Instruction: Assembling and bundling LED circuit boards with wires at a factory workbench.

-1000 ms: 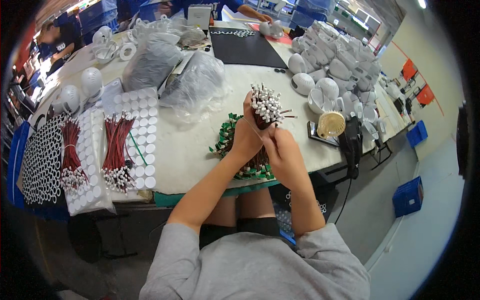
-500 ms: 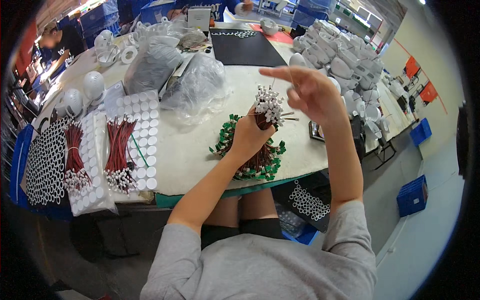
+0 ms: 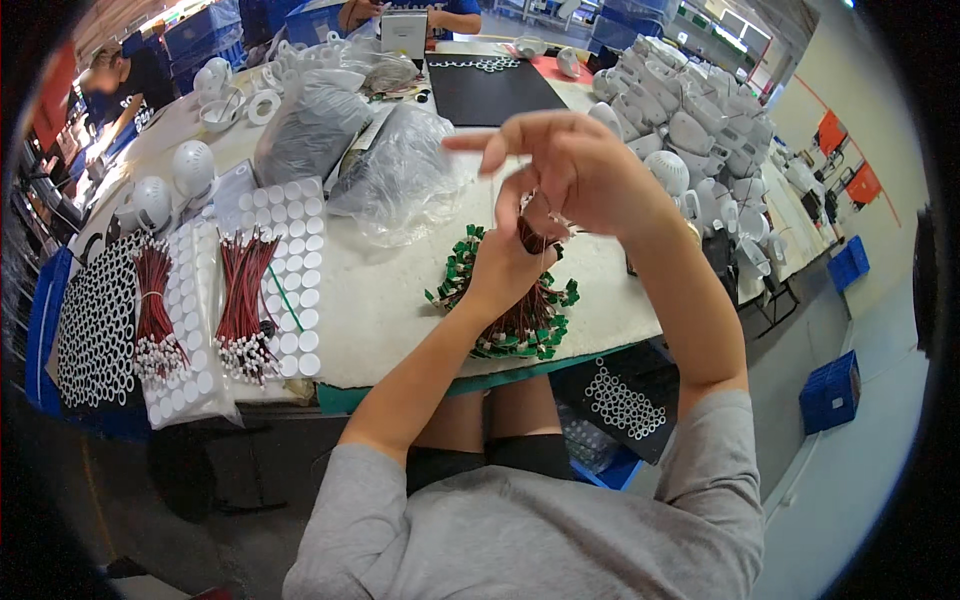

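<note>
My left hand (image 3: 505,268) is wrapped round a bundle of dark red wires (image 3: 520,318) and holds it upright. Small green circuit boards (image 3: 467,262) fan out round its lower end on the table. Over the top of the bundle is my right hand (image 3: 585,170), blurred, with the index finger stretched out to the left and the other fingers curled. A thin pale strand (image 3: 494,202) runs down from its fingers; its far end cannot be made out. The white connectors at the top of the bundle are mostly hidden behind this hand.
To the left lie two more wire bundles (image 3: 245,300) on sheets of white discs (image 3: 310,262) and a board of white rings (image 3: 97,325). Plastic bags (image 3: 398,180) and a black mat (image 3: 495,92) lie farther back. White housings (image 3: 690,135) are piled right. Another person (image 3: 455,18) works across the table.
My right hand has moved left and down over the top of the bundle, covering the white connectors. My left hand keeps its hold on the wires.
</note>
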### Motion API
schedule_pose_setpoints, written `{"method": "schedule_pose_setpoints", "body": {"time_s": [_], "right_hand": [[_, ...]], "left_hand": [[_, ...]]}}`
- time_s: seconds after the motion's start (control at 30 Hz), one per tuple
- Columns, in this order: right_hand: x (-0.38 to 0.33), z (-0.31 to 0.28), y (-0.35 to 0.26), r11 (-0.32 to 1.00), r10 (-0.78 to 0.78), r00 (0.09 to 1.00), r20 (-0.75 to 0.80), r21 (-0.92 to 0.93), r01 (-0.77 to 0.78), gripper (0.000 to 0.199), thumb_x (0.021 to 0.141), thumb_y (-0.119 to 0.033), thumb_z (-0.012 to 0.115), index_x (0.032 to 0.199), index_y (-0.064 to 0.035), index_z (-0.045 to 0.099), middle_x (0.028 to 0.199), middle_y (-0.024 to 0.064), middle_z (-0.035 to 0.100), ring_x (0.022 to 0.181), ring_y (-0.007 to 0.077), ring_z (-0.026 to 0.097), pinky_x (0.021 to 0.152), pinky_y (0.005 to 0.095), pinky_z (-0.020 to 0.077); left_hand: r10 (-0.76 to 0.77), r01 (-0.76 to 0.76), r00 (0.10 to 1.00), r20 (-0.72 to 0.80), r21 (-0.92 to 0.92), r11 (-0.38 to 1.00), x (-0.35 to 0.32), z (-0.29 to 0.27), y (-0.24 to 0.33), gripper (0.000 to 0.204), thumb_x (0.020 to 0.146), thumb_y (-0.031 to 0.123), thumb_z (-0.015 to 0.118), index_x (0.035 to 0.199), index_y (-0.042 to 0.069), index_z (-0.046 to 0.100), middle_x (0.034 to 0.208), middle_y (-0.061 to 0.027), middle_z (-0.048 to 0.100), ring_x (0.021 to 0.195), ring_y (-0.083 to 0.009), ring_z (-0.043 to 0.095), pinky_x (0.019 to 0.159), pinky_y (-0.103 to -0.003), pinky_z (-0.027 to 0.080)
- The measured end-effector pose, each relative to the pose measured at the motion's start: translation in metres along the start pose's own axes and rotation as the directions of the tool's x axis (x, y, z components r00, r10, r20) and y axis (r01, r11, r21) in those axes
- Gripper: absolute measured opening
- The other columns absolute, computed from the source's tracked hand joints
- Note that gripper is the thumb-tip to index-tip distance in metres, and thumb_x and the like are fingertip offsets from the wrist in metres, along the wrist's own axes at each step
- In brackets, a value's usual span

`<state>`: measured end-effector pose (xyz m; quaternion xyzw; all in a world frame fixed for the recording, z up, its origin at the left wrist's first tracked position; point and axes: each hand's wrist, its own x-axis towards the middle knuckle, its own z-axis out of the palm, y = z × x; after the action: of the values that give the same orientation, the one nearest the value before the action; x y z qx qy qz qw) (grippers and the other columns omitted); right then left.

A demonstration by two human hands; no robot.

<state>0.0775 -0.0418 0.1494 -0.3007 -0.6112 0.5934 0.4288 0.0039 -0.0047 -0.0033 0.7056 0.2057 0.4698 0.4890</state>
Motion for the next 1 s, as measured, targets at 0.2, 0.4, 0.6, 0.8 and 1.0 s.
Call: {"method": "schedule_pose_setpoints", "body": {"time_s": [0.2, 0.4, 0.6, 0.8, 1.0], "right_hand": [[-0.001, -0.067, 0.005, 0.973, 0.228, 0.893, -0.387, 0.058, -0.223, 0.031, 0.077, -0.021, 0.036, 0.094, -0.0018, 0.053, 0.110, 0.0149, 0.048, 0.052, 0.0140, 0.050, 0.043, 0.0181, 0.0354], [-0.051, -0.079, 0.012, 0.951, 0.078, 0.957, -0.281, 0.310, 0.014, 0.047, 0.077, -0.031, 0.038, 0.105, 0.0055, 0.045, 0.123, 0.0248, 0.030, 0.049, 0.0090, 0.046, 0.035, 0.0132, 0.0328], [-0.102, -0.051, 0.033, 0.777, -0.110, 0.938, -0.327, 0.560, 0.286, 0.046, 0.071, -0.022, 0.041, 0.104, 0.0096, 0.043, 0.127, 0.0293, 0.021, 0.043, 0.0063, 0.038, 0.033, 0.0155, 0.0349], [-0.125, -0.051, 0.044, 0.754, -0.059, 0.917, -0.395, 0.584, 0.300, 0.042, 0.068, -0.020, 0.041, 0.100, 0.0075, 0.044, 0.110, 0.0249, 0.041, 0.038, 0.0068, 0.032, 0.034, 0.0169, 0.0301], [-0.120, -0.099, 0.102, 0.533, 0.001, 0.856, -0.516, 0.725, 0.436, 0.029, 0.067, -0.010, 0.041, 0.092, 0.0049, 0.044, 0.092, 0.0181, 0.053, 0.038, 0.0073, 0.029, 0.035, 0.0184, 0.0238]], "left_hand": [[-0.101, 0.102, 0.995, -0.015, 0.105, 0.989, -0.001, 0.002, 0.004, 0.036, 0.062, 0.013, 0.060, 0.093, -0.001, 0.049, 0.073, -0.0178, 0.058, 0.069, -0.0313, 0.058, 0.061, -0.033, 0.046], [-0.035, 0.043, 0.997, -0.069, 0.113, 0.993, -0.003, -0.003, 0.012, 0.034, 0.061, 0.013, 0.063, 0.089, -0.001, 0.050, 0.076, -0.0169, 0.059, 0.072, -0.0296, 0.058, 0.063, -0.032, 0.045], [-0.037, 0.044, 0.996, -0.075, 0.093, 0.995, -0.001, -0.001, 0.011, 0.029, 0.060, 0.009, 0.062, 0.085, -0.001, 0.052, 0.073, -0.0124, 0.060, 0.066, -0.0195, 0.059, 0.063, -0.028, 0.045], [-0.134, 0.130, 0.989, -0.069, -0.059, 0.990, -0.001, -0.007, -0.006, 0.017, 0.065, 0.010, 0.057, 0.075, -0.002, 0.052, 0.061, -0.0073, 0.056, 0.054, -0.0108, 0.052, 0.051, -0.026, 0.042], [-0.093, 0.092, 0.983, 0.161, 0.012, 0.996, -0.006, -0.011, -0.002, 0.013, 0.065, 0.005, 0.061, 0.073, -0.003, 0.055, 0.065, -0.0062, 0.059, 0.061, -0.0115, 0.055, 0.057, -0.028, 0.043]]}}
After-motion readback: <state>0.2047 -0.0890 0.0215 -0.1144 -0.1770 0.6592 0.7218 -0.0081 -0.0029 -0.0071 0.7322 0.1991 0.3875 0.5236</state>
